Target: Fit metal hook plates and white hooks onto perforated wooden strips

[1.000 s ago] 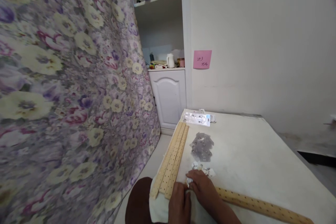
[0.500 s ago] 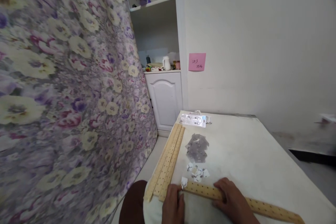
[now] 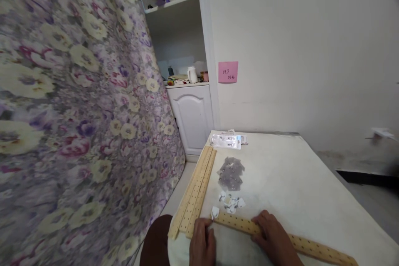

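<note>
Gripping the perforated wooden strip (image 3: 237, 222) mid-length on the bench (image 3: 286, 174), my right hand (image 3: 270, 232) is straddling it; my left hand (image 3: 202, 239) is resting at its left end, by a white-backed hook (image 3: 215, 212), its hold unclear.

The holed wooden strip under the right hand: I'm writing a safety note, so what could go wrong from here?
The white hook at the end of the wooden strip is close to the left hand, so a finger might knock it askew.
If the right hand pushes forward, the strip could scatter the pile of hooks just beyond.
The strips lying side by side near the table's left edge might get nudged off.
</note>
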Available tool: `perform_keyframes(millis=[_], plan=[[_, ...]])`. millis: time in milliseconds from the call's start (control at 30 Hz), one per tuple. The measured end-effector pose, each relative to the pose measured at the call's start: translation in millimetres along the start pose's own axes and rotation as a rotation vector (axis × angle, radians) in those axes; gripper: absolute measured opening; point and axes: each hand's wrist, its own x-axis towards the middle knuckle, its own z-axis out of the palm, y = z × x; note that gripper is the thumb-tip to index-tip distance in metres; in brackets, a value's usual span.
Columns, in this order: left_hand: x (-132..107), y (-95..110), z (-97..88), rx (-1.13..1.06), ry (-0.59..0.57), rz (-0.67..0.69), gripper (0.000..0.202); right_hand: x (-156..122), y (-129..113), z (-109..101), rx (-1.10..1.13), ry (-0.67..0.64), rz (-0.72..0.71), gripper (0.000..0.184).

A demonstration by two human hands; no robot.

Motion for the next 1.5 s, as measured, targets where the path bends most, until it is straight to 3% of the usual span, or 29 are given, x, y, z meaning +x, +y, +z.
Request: perform_keyframes(millis=[100, 233, 433, 600, 900, 1033, 1167, 1267, 1500], plan=[[-3, 0, 2.5, -0.052, 0.020, 0.001, 0.012, 1, -2, -3, 0.037, 0.031, 0.010, 0.032], [-7, -4, 7.6, -0.102, 0.024, 0.012, 0.018, 15, -9, -4, 0.086, 0.101, -0.007, 0.020], [-9, -14, 11.1, -0.093, 0.053, 0.065, 0.017, 51, -25, 14, 0.026, 0.075, -0.034, 0.017], [-5, -13, 3.6, -0.068, -0.047, 0.117, 0.013, 62, -36, 25, -0.007, 0.038, -0.035, 0.018], [-5, -8, -7.7, -0.109, -0.117, 0.102, 0.011, 58, -35, 1, 0.328, 0.074, 0.034, 0.019], [-11, 11, 6.2, -0.203, -0.060, 0.099, 0.018, 49, -33, -7, 0.554, 0.015, 0.124, 0.022], [-7, 46, 25.2, -0.282, -0.113, 0.035, 0.023, 40, -36, -7, 0.671, -0.050, 0.133, 0.024], [4, 66, 27.4, -0.300, -0.173, -0.081, 0.021, 34, -44, -8, 0.705, -0.111, 0.093, 0.021], [13, 72, 21.1, -0.283, -0.273, -0.150, 0.015, 25, -54, -7, 0.686, -0.146, 0.031, 0.012]])
